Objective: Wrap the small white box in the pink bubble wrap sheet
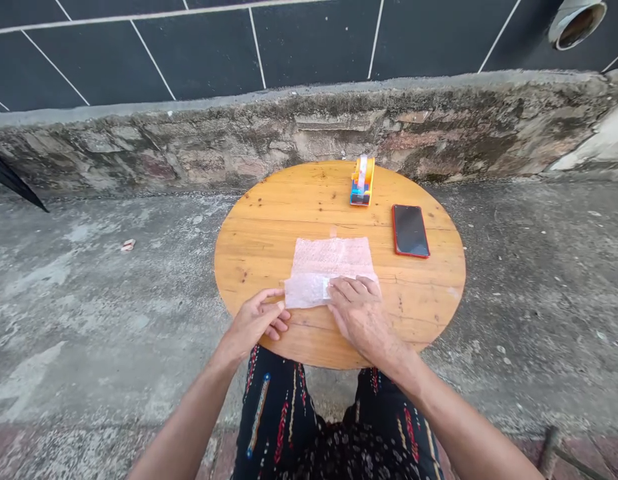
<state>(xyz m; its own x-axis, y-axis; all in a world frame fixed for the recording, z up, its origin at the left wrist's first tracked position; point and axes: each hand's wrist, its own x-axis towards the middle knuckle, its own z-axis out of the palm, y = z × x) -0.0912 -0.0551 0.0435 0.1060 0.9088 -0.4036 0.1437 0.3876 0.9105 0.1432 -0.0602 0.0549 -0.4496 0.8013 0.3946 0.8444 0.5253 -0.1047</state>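
Note:
A pinkish sheet of bubble wrap (333, 255) lies on the round wooden table (259, 247), its near part folded over toward the middle. Beneath the clear folded layer, a small whitish item shows beside my right fingertips; its kind is unclear. My left hand (261, 319) pinches the left end of the fold between thumb and index finger, the other fingers loosely curled below. Across the right part of the fold my right hand (357, 308) lies flat, fingers stretched out, pressing on the wrap and hiding some of it.
A yellow and blue tape dispenser (361, 181) stands near the table's far edge. To the right lies a phone (411, 231) with a red case. Behind the table runs a stone wall base (199, 147), with dark tiles above. A pipe opening (579, 27) juts out at upper right.

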